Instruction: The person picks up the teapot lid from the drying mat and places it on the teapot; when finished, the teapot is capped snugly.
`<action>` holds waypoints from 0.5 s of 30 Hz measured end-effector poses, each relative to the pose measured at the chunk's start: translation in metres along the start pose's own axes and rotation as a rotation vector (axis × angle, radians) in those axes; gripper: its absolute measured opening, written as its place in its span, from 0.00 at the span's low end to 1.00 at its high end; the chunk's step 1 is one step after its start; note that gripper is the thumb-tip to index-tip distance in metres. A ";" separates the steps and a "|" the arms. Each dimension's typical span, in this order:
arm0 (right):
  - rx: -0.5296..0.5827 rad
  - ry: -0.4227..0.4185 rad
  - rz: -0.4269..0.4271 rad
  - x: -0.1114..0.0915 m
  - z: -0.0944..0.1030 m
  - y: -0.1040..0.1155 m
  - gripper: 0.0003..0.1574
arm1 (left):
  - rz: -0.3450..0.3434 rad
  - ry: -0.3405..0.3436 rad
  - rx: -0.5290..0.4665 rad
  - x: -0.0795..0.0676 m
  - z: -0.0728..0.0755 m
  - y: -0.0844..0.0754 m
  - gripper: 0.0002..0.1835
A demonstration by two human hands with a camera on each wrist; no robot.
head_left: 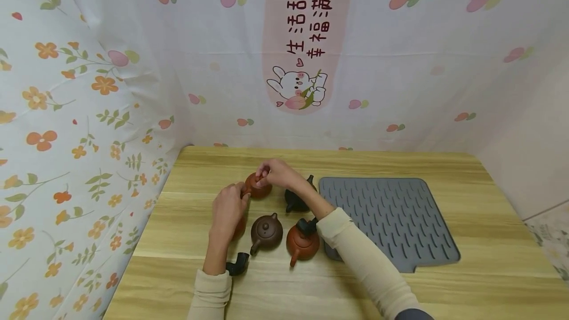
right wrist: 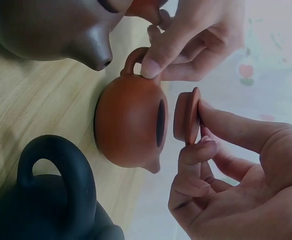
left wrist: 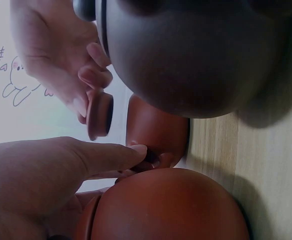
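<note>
At the back of the group stands a small reddish-brown clay teapot (head_left: 262,192), its top opening uncovered in the right wrist view. My left hand (head_left: 227,211) pinches its loop handle between thumb and fingers. The teapot's round lid (right wrist: 187,116) is between the thumb and fingers of my right hand (head_left: 277,174), held just off the opening with a gap between them. In the left wrist view, the lid (left wrist: 100,115) appears tilted on edge beside the pot (left wrist: 156,125). Under my left wrist, another reddish teapot (head_left: 239,228) is mostly hidden.
Nearby stand a dark brown teapot (head_left: 268,235), a black teapot (head_left: 293,201) partly behind my right forearm, and an orange-red teapot (head_left: 303,247). A grey ridged mat (head_left: 386,216) lies to the right on the wooden table (head_left: 178,241). Printed cloth hangs behind and at left.
</note>
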State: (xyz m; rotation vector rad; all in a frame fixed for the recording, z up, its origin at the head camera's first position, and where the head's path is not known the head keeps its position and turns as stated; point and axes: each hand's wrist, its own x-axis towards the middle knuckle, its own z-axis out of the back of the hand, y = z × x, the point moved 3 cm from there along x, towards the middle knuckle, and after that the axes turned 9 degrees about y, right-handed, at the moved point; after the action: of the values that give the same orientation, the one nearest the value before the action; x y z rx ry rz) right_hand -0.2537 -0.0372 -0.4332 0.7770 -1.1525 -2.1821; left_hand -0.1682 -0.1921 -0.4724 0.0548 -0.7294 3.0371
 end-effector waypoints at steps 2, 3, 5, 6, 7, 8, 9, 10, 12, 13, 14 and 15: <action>0.003 0.007 -0.008 0.003 -0.001 -0.001 0.06 | -0.004 -0.004 0.004 0.000 0.000 0.000 0.08; 0.005 0.009 -0.013 0.005 -0.001 -0.002 0.06 | -0.004 -0.004 0.005 0.000 0.000 0.000 0.08; 0.009 0.011 -0.023 0.008 -0.003 -0.002 0.06 | -0.010 -0.008 0.006 -0.001 0.000 -0.001 0.07; 0.015 0.014 -0.027 0.009 -0.003 -0.003 0.07 | -0.011 -0.008 0.004 0.000 0.000 -0.001 0.07; 0.017 0.017 -0.028 0.011 -0.004 -0.003 0.07 | -0.011 -0.009 0.004 0.000 0.000 -0.001 0.07; 0.015 0.019 -0.029 0.012 -0.004 -0.003 0.07 | -0.011 -0.009 0.004 0.000 0.000 -0.001 0.07; 0.019 0.020 -0.028 0.014 -0.005 -0.004 0.07 | -0.012 -0.010 0.003 0.000 0.000 -0.001 0.07; 0.022 0.021 -0.027 0.015 -0.005 -0.004 0.06 | -0.012 -0.012 0.004 0.000 0.000 -0.001 0.07; 0.021 0.019 -0.029 0.017 -0.006 -0.004 0.07 | -0.012 -0.014 0.005 -0.001 0.001 -0.001 0.08; 0.013 0.014 -0.030 0.018 -0.006 -0.005 0.06 | -0.012 -0.013 0.006 -0.001 0.001 -0.001 0.08; 0.002 0.008 -0.032 0.019 -0.006 -0.005 0.06 | -0.012 -0.013 0.005 -0.001 0.001 -0.001 0.07; -0.007 0.004 -0.034 0.020 -0.007 -0.005 0.06 | -0.010 -0.013 0.004 -0.001 0.000 -0.001 0.08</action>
State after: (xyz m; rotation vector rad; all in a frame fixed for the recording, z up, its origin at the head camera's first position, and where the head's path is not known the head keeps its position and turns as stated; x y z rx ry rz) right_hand -0.2638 -0.0525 -0.4449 0.8034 -1.1371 -2.2100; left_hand -0.1674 -0.1919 -0.4718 0.0774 -0.7212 3.0317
